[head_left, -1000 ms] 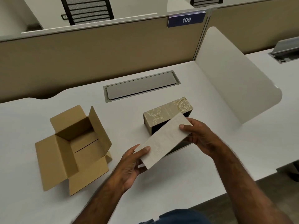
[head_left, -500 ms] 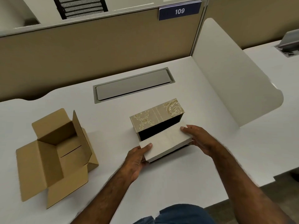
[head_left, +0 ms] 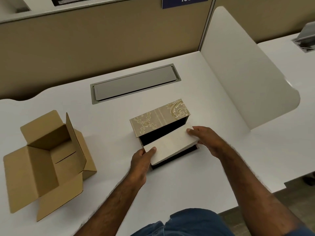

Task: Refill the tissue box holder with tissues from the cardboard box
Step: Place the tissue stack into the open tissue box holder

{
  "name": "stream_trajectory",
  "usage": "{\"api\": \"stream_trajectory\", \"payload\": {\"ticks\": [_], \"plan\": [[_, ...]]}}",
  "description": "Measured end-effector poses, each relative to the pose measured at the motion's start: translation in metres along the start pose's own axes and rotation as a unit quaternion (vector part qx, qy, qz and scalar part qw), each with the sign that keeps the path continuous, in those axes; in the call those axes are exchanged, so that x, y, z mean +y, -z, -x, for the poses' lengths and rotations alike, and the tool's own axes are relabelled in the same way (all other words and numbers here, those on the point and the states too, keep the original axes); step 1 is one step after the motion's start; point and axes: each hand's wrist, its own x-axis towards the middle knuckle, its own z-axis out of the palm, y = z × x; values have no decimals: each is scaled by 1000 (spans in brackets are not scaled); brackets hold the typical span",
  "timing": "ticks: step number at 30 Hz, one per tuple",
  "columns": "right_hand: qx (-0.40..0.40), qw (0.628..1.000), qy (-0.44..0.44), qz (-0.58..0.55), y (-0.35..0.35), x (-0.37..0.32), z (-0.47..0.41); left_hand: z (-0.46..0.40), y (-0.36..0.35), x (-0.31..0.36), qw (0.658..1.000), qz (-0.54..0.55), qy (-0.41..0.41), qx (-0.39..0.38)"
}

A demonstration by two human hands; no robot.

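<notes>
Both hands grip one pale tissue pack by its ends, my left hand near me and my right hand farther, resting it at the dark open side of one patterned tissue box holder on the white desk, with one open cardboard box well left.

The blue plate on the partition's top edge reads "109", its upper part cut off
</notes>
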Motion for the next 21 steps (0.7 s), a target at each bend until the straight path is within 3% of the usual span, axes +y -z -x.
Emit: {"api": "stream_trajectory", "payload": {"ticks": [10,21], "plan": [[42,998,28,33,3,2,3,4,5,2,1000,-12,3,7],[33,985,65,159,-7,5,19,7,3,3,1000,-4,-5,23]]}}
